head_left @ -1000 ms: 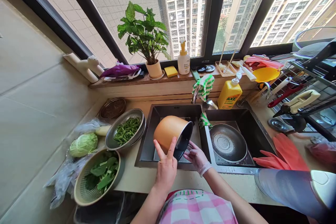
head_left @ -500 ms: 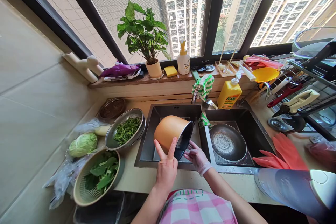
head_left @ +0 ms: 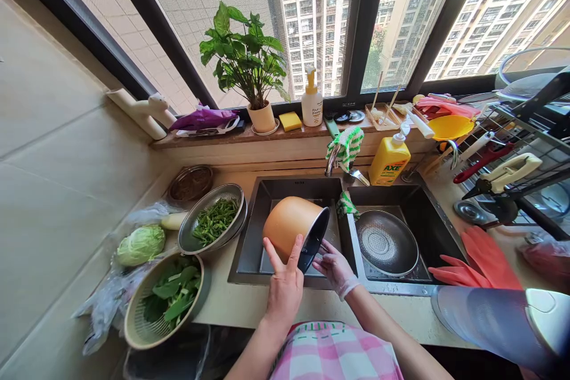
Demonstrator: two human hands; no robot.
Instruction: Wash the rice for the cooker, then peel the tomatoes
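A rice cooker inner pot (head_left: 285, 222), copper-orange outside and black inside, is tilted over the left sink basin (head_left: 253, 255) with its mouth facing right and down. My left hand (head_left: 285, 285), bare, grips its near side, with two fingers spread on the outer wall and the thumb side hidden. Wearing a clear plastic glove, my right hand (head_left: 337, 269) is at the pot's lower rim with its fingers loosely apart. Whether those fingertips touch the rim or the inside is hard to see.
A frying pan (head_left: 387, 243) lies in the right basin; red rubber gloves (head_left: 485, 261) rest beside it. Left stand a colander of green peppers (head_left: 216, 219), a basket of leafy greens (head_left: 133, 320) and a cabbage (head_left: 141, 244). The faucet (head_left: 331, 163) and a yellow soap bottle (head_left: 389, 160) are behind.
The pot and both hands have shifted very slightly to the right. My grip looks the same, and everything else stays where it was.
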